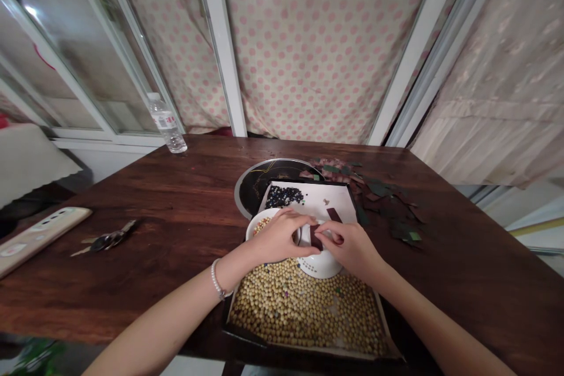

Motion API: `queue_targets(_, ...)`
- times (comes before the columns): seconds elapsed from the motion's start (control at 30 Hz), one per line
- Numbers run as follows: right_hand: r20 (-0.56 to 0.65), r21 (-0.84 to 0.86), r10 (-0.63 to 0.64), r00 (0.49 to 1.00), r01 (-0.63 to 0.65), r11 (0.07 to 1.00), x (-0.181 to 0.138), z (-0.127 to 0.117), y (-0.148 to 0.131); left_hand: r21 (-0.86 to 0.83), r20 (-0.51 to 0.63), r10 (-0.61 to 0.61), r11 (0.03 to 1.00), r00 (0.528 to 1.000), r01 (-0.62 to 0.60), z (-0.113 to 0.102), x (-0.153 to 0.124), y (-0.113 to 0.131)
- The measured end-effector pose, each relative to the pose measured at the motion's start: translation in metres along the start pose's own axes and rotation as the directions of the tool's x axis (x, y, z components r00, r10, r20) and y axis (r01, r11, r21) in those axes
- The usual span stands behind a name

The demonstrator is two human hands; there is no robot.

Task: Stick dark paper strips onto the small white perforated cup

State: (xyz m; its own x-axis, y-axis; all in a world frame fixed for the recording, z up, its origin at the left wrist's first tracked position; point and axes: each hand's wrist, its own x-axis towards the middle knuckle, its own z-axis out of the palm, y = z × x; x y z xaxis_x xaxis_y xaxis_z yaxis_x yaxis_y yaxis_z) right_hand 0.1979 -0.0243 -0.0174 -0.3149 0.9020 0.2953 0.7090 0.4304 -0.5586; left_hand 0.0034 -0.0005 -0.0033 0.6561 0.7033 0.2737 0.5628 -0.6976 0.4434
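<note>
A small dark brown strip sits between my two hands, above a white bowl. My left hand curves its thumb and fingers around the strip's left side. Against its right side, my right hand is closed in a pinch. Partly hidden behind my left hand is another white bowl with small coloured beads. Both bowls stand in a shallow black-edged box. Many beige round beads fill its near part, and dark beads lie at its far left. Another dark brown strip lies beyond my right hand.
Behind the box is a round dark tray with a pale rim. Loose green and brown scraps spread over the table's right side. On the left are keys, a phone and an upright water bottle.
</note>
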Motion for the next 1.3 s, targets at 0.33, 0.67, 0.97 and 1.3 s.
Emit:
queue_targets(0.33, -0.099, 0.084, 0.050, 0.994, -0.042, 0.996, 0.002, 0.004, 0.005, -0.015, 0.003, 0.020, 1.000, 1.000, -0.020, 0.000, 0.000, 0.000)
queue_targets(0.67, -0.043, 0.119, 0.044, 0.998, -0.039, 0.992, 0.004, 0.009, 0.004, -0.012, -0.012, -0.005, 1.000, 1.000, 0.005, -0.003, -0.002, 0.003)
queue_targets(0.97, 0.022, 0.156, 0.070, 0.997, -0.072, 0.985, 0.007, 0.010, -0.005, -0.053, -0.043, -0.029, 0.998, 0.999, 0.027, -0.002, -0.005, 0.000)
queue_targets(1.3, 0.052, 0.173, 0.012, 0.999, -0.020, 0.985, 0.005, 0.006, -0.005, -0.056, -0.038, -0.005, 0.998, 0.999, 0.003, -0.001, -0.004, -0.001)
